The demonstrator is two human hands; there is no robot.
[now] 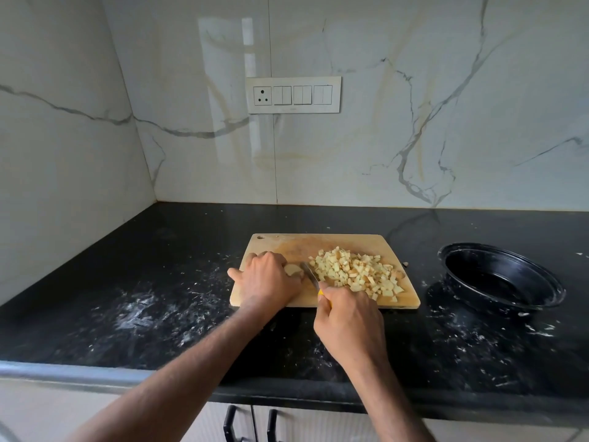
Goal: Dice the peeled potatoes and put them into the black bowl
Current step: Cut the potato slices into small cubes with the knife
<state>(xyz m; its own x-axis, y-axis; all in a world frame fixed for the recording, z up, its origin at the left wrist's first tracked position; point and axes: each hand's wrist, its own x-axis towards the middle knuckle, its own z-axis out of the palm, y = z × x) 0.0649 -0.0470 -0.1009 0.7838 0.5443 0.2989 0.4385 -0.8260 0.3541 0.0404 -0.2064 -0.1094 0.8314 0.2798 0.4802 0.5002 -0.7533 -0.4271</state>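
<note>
A wooden cutting board (328, 242) lies on the black counter. A pile of pale diced potato (357, 272) covers its right half. My left hand (266, 277) curls over a peeled potato piece (292, 269) on the board's left part, hiding most of it. My right hand (349, 320) grips a yellow-handled knife (310, 275), whose blade points away from me and sits just right of the potato piece. The black bowl (500, 279) stands on the counter to the right of the board, with nothing visible inside.
The black counter (143, 282) is streaked with white smears left of the board and around the bowl. Marble walls meet in a corner at the back left. A switch panel (293, 94) hangs on the back wall. Cabinet handles (229, 422) show below the counter edge.
</note>
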